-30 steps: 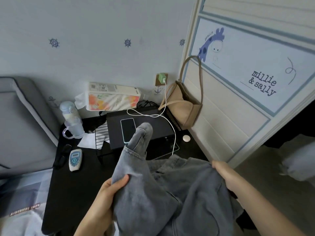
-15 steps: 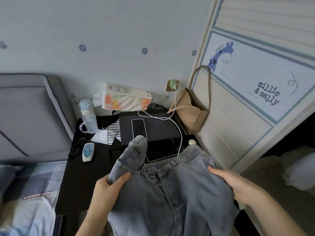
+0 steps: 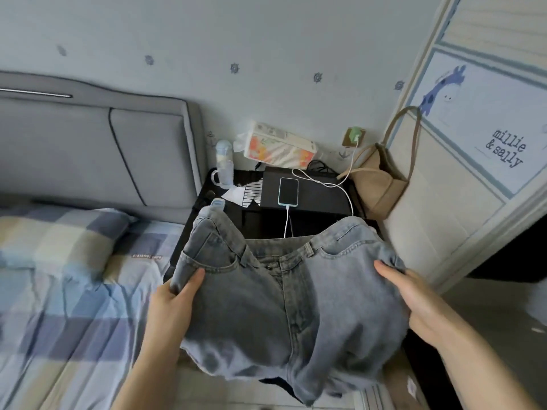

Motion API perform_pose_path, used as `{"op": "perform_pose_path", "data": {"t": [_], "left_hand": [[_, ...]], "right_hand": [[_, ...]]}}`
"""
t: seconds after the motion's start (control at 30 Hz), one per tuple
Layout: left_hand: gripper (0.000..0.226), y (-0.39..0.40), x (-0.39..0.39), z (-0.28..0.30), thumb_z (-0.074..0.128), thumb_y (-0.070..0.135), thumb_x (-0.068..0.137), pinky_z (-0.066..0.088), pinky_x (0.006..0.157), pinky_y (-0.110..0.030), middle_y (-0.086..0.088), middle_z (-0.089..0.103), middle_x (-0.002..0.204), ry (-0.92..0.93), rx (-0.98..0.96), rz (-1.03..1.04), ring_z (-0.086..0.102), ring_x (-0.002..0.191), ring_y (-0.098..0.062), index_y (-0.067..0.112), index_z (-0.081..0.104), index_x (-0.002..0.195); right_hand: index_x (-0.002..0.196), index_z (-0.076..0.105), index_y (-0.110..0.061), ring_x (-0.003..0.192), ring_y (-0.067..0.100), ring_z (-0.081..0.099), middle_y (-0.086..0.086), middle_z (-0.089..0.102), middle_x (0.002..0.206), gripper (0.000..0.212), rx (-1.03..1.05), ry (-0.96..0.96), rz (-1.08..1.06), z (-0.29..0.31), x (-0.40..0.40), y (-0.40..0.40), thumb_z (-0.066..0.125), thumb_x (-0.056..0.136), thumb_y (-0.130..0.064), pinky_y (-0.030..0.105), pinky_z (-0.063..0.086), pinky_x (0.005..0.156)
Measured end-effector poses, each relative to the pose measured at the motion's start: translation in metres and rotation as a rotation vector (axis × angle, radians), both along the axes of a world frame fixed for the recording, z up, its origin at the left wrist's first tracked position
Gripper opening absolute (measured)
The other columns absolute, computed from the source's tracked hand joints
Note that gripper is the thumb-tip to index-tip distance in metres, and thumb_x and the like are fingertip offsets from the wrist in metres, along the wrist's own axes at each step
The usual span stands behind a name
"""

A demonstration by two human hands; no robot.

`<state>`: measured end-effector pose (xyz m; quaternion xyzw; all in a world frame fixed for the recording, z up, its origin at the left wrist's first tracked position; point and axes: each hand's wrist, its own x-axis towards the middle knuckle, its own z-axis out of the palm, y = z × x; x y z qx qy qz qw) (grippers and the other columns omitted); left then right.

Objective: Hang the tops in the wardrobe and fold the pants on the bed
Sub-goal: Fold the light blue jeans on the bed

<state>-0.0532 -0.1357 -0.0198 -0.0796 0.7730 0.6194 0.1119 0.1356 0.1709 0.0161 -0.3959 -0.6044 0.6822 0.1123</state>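
Jeans [image 3: 284,306] now spread flat by the waistband w/ bed [image 3: 74,276] swung into view, gripped by left hand [image 3: 173,303] & right hand [image 3: 414,300] — prob about to be laid down for folding.

left hand [image 3: 174,297]: grip pinching jeans [image 3: 284,306] waist, thumb on top | right hand [image 3: 414,294]: same, arms extended forward

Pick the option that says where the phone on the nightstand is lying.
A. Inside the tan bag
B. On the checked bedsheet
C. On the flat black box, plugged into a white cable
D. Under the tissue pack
C: the phone lies screen up on the flat black box, with the white cable plugged into its near end.
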Motion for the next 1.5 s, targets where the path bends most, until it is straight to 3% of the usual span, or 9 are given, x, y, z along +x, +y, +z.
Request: {"op": "perform_pose_path", "data": {"t": [0.17, 0.4, 0.57, 0.67, 0.73, 0.9, 1.13, 1.3, 1.5], "left_hand": [[0.027, -0.067, 0.070, -0.009, 0.074, 0.043, 0.081, 0.050, 0.057, -0.029, 0.004, 0.073, 0.066, -0.024, 0.112, 0.141, 0.070, 0.058, -0.012, 0.017, 0.070, 0.074], [0.038, -0.206, 0.143, -0.018, 0.070, 0.044, 0.085, 0.047, 0.059, -0.038, -0.001, 0.064, 0.058, 0.069, -0.031, 0.425, 0.059, 0.066, -0.023, 0.011, 0.062, 0.068], [0.039, -0.317, 0.182, -0.030, 0.067, 0.038, 0.089, 0.051, 0.065, -0.039, -0.008, 0.058, 0.065, 0.155, -0.117, 0.666, 0.053, 0.068, -0.024, 0.008, 0.059, 0.065], [0.041, -0.391, 0.208, -0.045, 0.070, 0.042, 0.084, 0.044, 0.055, -0.026, -0.007, 0.055, 0.062, 0.209, -0.133, 0.787, 0.049, 0.069, -0.020, 0.008, 0.057, 0.064], [0.035, -0.439, 0.223, -0.056, 0.069, 0.044, 0.079, 0.050, 0.071, -0.035, -0.008, 0.066, 0.073, 0.158, -0.010, 0.815, 0.058, 0.078, -0.021, 0.010, 0.064, 0.074], [0.026, -0.539, 0.250, -0.071, 0.078, 0.030, 0.073, 0.057, 0.067, -0.031, -0.008, 0.076, 0.088, 0.002, 0.213, 0.774, 0.073, 0.076, -0.020, 0.014, 0.076, 0.093], [0.041, -0.602, 0.240, -0.070, 0.080, 0.021, 0.065, 0.061, 0.064, -0.034, -0.016, 0.075, 0.095, -0.110, 0.367, 0.845, 0.074, 0.080, -0.027, 0.006, 0.073, 0.103], [0.033, -0.620, 0.212, -0.073, 0.077, 0.011, 0.071, 0.060, 0.070, -0.037, -0.011, 0.076, 0.092, 0.030, 0.357, 1.017, 0.072, 0.075, -0.022, 0.009, 0.072, 0.104], [0.022, -0.625, 0.157, -0.075, 0.073, 0.004, 0.080, 0.060, 0.065, -0.029, -0.003, 0.070, 0.085, 0.207, 0.286, 1.178, 0.066, 0.069, -0.016, 0.024, 0.068, 0.088]], "right_hand": [[0.112, 0.069, -0.020, 0.098, 0.022, 0.070, 0.004, 0.073, 0.107, 0.035, -0.166, 0.050, 0.201, 0.008, 0.028, -0.064, 0.068, 0.080, -0.034, 0.039, 0.051, 0.082], [0.111, 0.070, -0.028, 0.105, 0.013, 0.067, -0.002, 0.070, 0.116, 0.033, -0.221, 0.169, 0.439, 0.011, 0.015, -0.153, 0.061, 0.082, -0.042, 0.035, 0.048, 0.085], [0.103, 0.074, -0.032, 0.102, 0.014, 0.068, -0.002, 0.072, 0.111, 0.024, -0.217, 0.232, 0.561, 0.017, -0.023, -0.224, 0.052, 0.095, -0.024, 0.025, 0.057, 0.070], [0.110, 0.067, -0.024, 0.100, 0.014, 0.068, -0.001, 0.073, 0.108, 0.029, -0.122, 0.250, 0.661, 0.016, -0.051, -0.287, 0.050, 0.095, -0.006, 0.026, 0.053, 0.076], [0.112, 0.066, -0.017, 0.099, 0.018, 0.069, 0.004, 0.073, 0.107, 0.033, -0.134, 0.207, 0.721, 0.014, -0.072, -0.327, 0.049, 0.091, 0.002, 0.028, 0.051, 0.077], [0.099, 0.071, -0.001, 0.111, 0.032, 0.061, 0.018, 0.069, 0.106, 0.026, -0.323, -0.046, 0.769, -0.006, -0.118, -0.415, 0.056, 0.078, -0.003, 0.038, 0.047, 0.096], [0.114, 0.068, -0.005, 0.105, 0.025, 0.066, 0.013, 0.071, 0.109, 0.030, -0.226, -0.137, 0.871, -0.035, -0.172, -0.501, 0.064, 0.088, -0.019, 0.037, 0.050, 0.096], [0.103, 0.071, -0.008, 0.090, 0.020, 0.071, 0.009, 0.075, 0.095, 0.019, -0.085, 0.093, 0.913, -0.040, -0.216, -0.533, 0.063, 0.090, -0.020, 0.024, 0.058, 0.067], [0.100, 0.072, -0.021, 0.102, 0.021, 0.068, 0.004, 0.074, 0.102, 0.013, 0.026, 0.289, 0.987, -0.033, -0.312, -0.573, 0.064, 0.091, -0.026, 0.036, 0.053, 0.088]]}}
